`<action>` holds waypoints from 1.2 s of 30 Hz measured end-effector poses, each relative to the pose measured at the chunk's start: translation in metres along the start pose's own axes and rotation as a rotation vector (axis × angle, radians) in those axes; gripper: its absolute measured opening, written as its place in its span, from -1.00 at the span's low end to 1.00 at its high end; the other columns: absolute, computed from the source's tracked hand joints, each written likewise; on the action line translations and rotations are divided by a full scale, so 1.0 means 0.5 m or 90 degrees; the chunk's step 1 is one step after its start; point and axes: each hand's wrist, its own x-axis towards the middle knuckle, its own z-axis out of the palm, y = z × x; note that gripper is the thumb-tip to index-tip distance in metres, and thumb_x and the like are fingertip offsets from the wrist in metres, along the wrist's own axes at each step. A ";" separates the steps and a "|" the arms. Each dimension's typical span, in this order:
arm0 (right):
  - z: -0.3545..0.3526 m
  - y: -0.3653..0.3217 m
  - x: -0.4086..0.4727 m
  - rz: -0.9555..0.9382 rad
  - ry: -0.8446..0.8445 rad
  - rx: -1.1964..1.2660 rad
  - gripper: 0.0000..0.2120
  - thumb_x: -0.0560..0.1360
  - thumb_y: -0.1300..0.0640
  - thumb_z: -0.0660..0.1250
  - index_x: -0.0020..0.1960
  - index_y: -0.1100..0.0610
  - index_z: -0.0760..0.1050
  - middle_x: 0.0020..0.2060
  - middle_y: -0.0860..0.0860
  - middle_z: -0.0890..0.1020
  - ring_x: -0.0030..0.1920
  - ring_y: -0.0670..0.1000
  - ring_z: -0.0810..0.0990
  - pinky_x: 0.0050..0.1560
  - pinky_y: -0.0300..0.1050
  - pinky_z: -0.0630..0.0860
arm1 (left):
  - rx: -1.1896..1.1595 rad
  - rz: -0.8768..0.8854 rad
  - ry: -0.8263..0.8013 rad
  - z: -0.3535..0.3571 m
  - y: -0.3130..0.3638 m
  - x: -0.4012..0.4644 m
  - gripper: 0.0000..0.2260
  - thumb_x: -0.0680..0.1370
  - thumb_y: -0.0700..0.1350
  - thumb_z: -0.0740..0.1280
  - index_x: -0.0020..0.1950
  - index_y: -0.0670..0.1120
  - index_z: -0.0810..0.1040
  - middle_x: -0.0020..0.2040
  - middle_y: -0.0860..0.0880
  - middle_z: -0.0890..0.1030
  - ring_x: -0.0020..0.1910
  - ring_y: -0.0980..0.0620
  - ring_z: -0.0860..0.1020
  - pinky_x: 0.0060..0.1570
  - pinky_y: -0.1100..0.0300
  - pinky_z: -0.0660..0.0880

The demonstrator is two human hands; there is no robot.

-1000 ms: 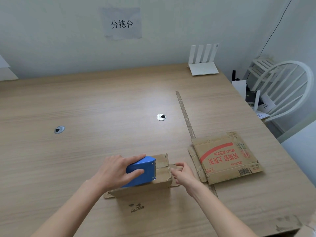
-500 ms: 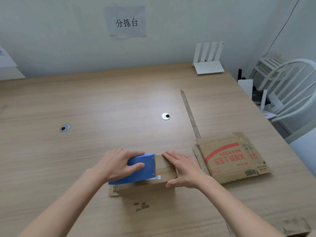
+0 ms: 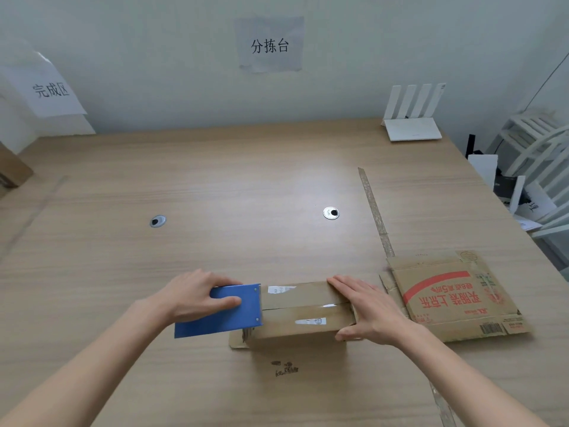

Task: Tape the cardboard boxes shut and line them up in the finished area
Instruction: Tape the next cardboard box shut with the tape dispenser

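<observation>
A small brown cardboard box stands on the wooden table near its front edge, flaps closed, with clear tape shining along its top seam. My left hand grips a blue tape dispenser at the box's left end. My right hand lies flat with straight fingers over the box's right end, thumb down its near side. A flattened cardboard box with red print lies on the table just to the right.
A strip of tape runs along the table right of centre. Two round cable grommets sit mid-table. A white router stands at the back right, white chairs beyond the right edge. A brown box corner shows at far left below a paper sign.
My left hand has pulled the dispenser leftward across the box top to its left end, leaving tape on the seam. My right hand went from pinching the tape end to pressing flat on the right end.
</observation>
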 end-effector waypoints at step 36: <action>0.125 -0.290 0.144 0.077 0.090 0.043 -0.15 0.51 -0.51 -0.24 0.66 -0.06 -0.14 0.64 -0.14 -0.09 0.62 -0.10 -0.27 0.58 0.03 -0.34 | -0.015 -0.088 -0.063 0.041 -0.082 -0.018 -0.68 0.52 0.27 0.23 0.27 0.36 0.52 0.00 0.20 0.62 -0.03 0.06 0.56 -0.21 0.17 0.43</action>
